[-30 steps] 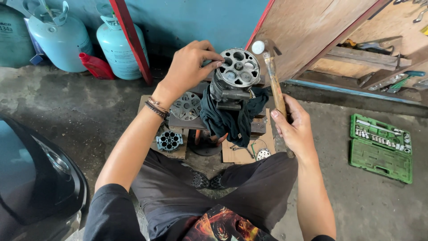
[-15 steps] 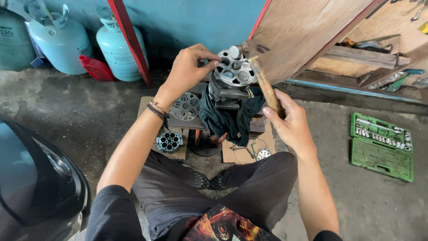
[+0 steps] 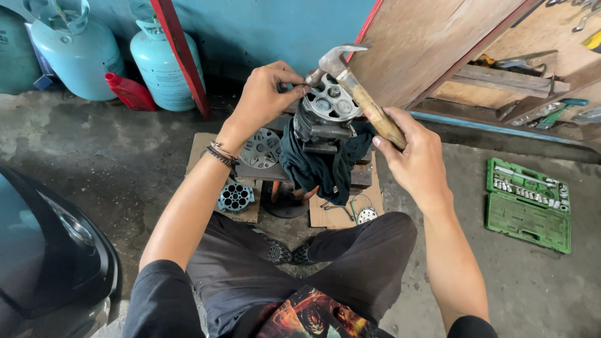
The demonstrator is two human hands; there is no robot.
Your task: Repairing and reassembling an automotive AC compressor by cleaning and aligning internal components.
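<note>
A silver-grey metal cylinder block [image 3: 328, 109] sits wrapped in a dark teal cloth [image 3: 319, 169]. The hammer [image 3: 360, 94] has a tan wooden handle and steel-grey head. Pale turquoise gas cylinders [image 3: 75, 56], a red bottle [image 3: 130, 91], a green socket case [image 3: 528, 203].

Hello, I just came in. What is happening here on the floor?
A person sits on the concrete floor working on a grey round metal part with several holes, which stands on a dark green cloth. The left hand steadies its top edge. The right hand grips a wooden-handled claw hammer, its steel head at the part's upper rim. An open green socket set case lies to the right.
</note>
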